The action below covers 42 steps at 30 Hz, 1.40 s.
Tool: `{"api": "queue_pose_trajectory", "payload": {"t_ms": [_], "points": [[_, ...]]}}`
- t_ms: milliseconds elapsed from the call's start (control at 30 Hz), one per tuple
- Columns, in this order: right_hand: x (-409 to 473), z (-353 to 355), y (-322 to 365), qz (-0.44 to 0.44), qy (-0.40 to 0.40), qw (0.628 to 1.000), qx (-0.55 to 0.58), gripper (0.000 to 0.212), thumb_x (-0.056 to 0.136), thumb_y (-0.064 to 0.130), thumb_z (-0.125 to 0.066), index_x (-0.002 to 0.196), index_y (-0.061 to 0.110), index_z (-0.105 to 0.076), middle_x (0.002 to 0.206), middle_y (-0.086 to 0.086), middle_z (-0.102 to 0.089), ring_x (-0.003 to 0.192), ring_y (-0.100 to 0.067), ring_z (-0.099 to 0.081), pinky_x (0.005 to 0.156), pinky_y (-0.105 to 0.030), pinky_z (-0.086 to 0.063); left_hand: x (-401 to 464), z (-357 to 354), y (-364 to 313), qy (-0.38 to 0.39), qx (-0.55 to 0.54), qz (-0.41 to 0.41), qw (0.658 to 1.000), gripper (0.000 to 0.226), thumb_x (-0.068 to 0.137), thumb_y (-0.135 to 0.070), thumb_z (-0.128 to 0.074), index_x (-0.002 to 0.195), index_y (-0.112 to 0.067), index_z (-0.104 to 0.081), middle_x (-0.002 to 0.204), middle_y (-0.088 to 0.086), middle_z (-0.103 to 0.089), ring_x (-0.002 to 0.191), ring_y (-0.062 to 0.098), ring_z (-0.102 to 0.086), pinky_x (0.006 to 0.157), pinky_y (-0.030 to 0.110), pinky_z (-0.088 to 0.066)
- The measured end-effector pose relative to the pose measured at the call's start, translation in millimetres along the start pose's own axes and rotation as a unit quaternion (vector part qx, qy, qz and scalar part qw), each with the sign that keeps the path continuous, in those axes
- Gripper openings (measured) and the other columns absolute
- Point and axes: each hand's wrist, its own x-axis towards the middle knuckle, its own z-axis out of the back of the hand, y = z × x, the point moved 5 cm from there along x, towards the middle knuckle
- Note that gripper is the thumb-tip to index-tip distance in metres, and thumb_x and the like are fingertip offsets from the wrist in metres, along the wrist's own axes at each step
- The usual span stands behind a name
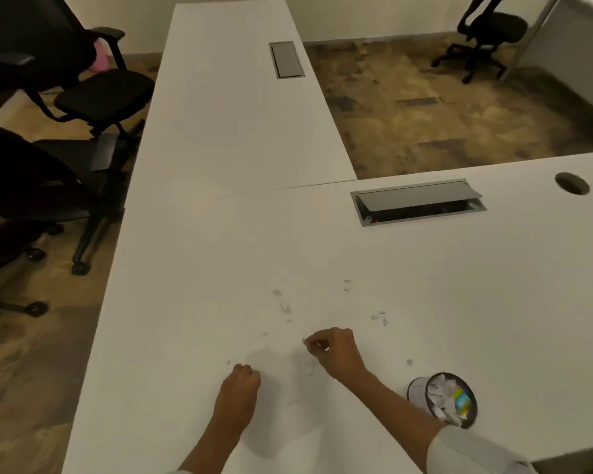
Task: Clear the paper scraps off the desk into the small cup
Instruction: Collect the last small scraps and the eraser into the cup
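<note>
Several small white paper scraps point(379, 316) lie scattered over the white desk point(192, 302) in front of me. A small dark mesh cup point(445, 400) stands at the lower right, holding crumpled paper and a yellow-blue bit. My right hand point(332, 348) hovers over the desk with its fingertips pinched on small white scraps. My left hand point(242, 381) rests on the desk as a closed fist, close to a scrap point(227, 362); whether it holds anything is hidden.
A grey cable hatch point(418, 201) stands partly open at the back right, beside a round grommet hole point(571, 183). A second desk point(233, 97) with a shut hatch runs away ahead. Black office chairs point(93, 97) crowd the left side.
</note>
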Motion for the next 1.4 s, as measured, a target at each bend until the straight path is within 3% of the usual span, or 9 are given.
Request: {"api": "queue_pose_trajectory", "payload": {"t_ms": [167, 267, 533, 700, 967, 1067, 1167, 1267, 1400], "points": [[-55, 71, -7, -0.098, -0.067, 0.979, 0.164, 0.007, 0.079, 0.006, -0.074, 0.081, 0.011, -0.078, 0.078, -0.004, -0.075, 0.066, -0.007, -0.067, 0.062, -0.022, -0.058, 3, 3, -1, -0.044, -0.114, 0.101, 0.987, 0.037, 0.05, 0.017, -0.066, 0.051, -0.012, -0.042, 0.04, 0.003, -0.045, 0.036, 0.016, -0.032, 0.036, 0.026, -0.033], [-96, 118, -23, -0.151, -0.127, 0.953, 0.23, 0.005, 0.079, 0.008, -0.076, 0.083, 0.009, -0.077, 0.077, -0.01, -0.074, 0.07, -0.013, -0.069, 0.062, -0.022, -0.057, 8, 18, -36, -0.082, -0.249, 0.153, 0.953, 0.028, 0.061, 0.012, -0.06, 0.054, -0.011, -0.045, 0.044, 0.003, -0.049, 0.039, 0.013, -0.04, 0.038, 0.031, -0.038], [-168, 190, -82, -0.252, -0.223, 0.928, 0.16, 0.017, 0.078, 0.022, -0.077, 0.092, 0.024, -0.067, 0.077, 0.001, -0.074, 0.065, -0.01, -0.071, 0.059, -0.025, -0.055, 15, 54, -237, -0.002, -0.496, 0.052, 0.867, 0.017, 0.066, -0.006, -0.072, 0.06, -0.017, -0.061, 0.06, -0.006, -0.065, 0.059, 0.007, -0.064, 0.055, 0.013, -0.049], [-168, 197, -91, -0.268, -0.241, 0.924, 0.128, 0.016, 0.077, 0.026, -0.078, 0.09, 0.022, -0.069, 0.077, 0.005, -0.072, 0.061, -0.005, -0.068, 0.057, -0.012, -0.047, 19, 39, -299, 0.027, -0.5, 0.015, 0.865, 0.011, 0.072, -0.011, -0.075, 0.069, -0.018, -0.066, 0.068, -0.003, -0.067, 0.063, 0.01, -0.065, 0.063, 0.021, -0.057], [-168, 190, -93, -0.25, -0.197, 0.945, 0.078, 0.014, 0.078, 0.026, -0.077, 0.09, 0.02, -0.074, 0.075, 0.014, -0.068, 0.069, 0.006, -0.064, 0.055, 0.0, -0.043, 21, 33, -303, 0.04, -0.425, -0.045, 0.903, 0.01, 0.076, -0.017, -0.072, 0.083, -0.014, -0.066, 0.078, 0.0, -0.07, 0.069, 0.013, -0.067, 0.067, 0.026, -0.059], [-170, 186, -95, -0.241, -0.172, 0.953, 0.065, 0.021, 0.08, 0.021, -0.074, 0.1, 0.016, -0.073, 0.091, 0.005, -0.073, 0.078, 0.002, -0.066, 0.061, 0.002, -0.043, 20, 38, -298, 0.041, -0.42, -0.066, 0.904, 0.013, 0.074, -0.012, -0.06, 0.087, -0.013, -0.063, 0.079, 0.003, -0.07, 0.07, 0.013, -0.067, 0.066, 0.031, -0.059], [-173, 187, -95, -0.227, -0.165, 0.958, 0.057, 0.027, 0.082, 0.012, -0.07, 0.109, 0.012, -0.071, 0.101, 0.001, -0.073, 0.087, -0.002, -0.067, 0.075, -0.005, -0.05, 20, 39, -294, 0.054, -0.432, -0.069, 0.898, 0.026, 0.073, -0.005, -0.054, 0.097, -0.012, -0.061, 0.083, 0.007, -0.073, 0.073, 0.013, -0.069, 0.067, 0.03, -0.059], [-176, 191, -90, -0.208, -0.176, 0.962, 0.027, 0.028, 0.083, 0.01, -0.07, 0.11, 0.012, -0.071, 0.102, 0.0, -0.073, 0.084, 0.0, -0.064, 0.064, 0.004, -0.043, 21, 41, -290, 0.067, -0.443, -0.068, 0.892, 0.03, 0.074, -0.001, -0.057, 0.102, -0.011, -0.06, 0.09, 0.009, -0.073, 0.077, 0.017, -0.07, 0.069, 0.026, -0.059], [-181, 188, -83, -0.187, -0.18, 0.965, -0.026, 0.019, 0.079, 0.013, -0.074, 0.098, 0.014, -0.074, 0.088, 0.003, -0.073, 0.071, 0.0, -0.063, 0.057, 0.0, -0.043, 18, 42, -284, 0.08, -0.473, -0.065, 0.875, 0.032, 0.068, -0.004, -0.062, 0.099, -0.011, -0.061, 0.089, 0.008, -0.071, 0.078, 0.015, -0.07, 0.069, 0.029, -0.06]]}}
